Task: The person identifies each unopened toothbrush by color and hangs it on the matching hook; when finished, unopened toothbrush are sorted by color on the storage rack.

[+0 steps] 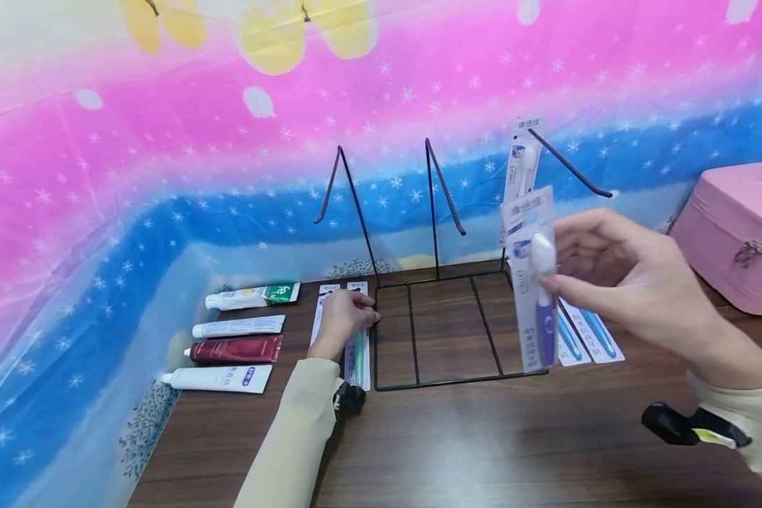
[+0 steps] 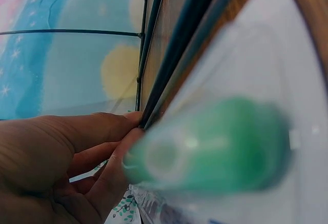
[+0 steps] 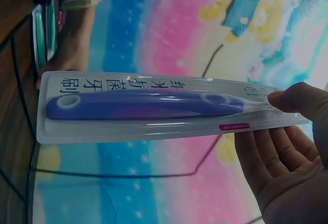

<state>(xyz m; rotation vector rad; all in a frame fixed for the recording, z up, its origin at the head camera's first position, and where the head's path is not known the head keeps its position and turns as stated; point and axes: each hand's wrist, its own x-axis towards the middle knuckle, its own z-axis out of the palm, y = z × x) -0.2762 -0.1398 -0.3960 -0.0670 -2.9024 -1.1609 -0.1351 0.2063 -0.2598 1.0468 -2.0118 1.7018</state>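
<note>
My right hand (image 1: 635, 282) pinches a packaged toothbrush with a purple handle (image 1: 547, 331) by its upper part, thumb in front. The pack is upright before the right hook of a black wire rack (image 1: 413, 331). Behind it, another toothbrush pack (image 1: 523, 159) hangs at that hook. My left hand (image 1: 343, 317) pinches the rack's left base bar between thumb and finger, as the left wrist view shows. Beside that hand lies a packaged green toothbrush (image 1: 359, 356), with another pack (image 1: 319, 310) partly hidden by the hand.
Several toothpaste tubes (image 1: 235, 349) lie in a column on the left of the wooden table (image 1: 457, 451). Blue toothbrush packs (image 1: 593, 331) lie right of the rack. A pink case (image 1: 730, 233) stands far right. A patterned cloth (image 1: 184, 141) covers the wall behind.
</note>
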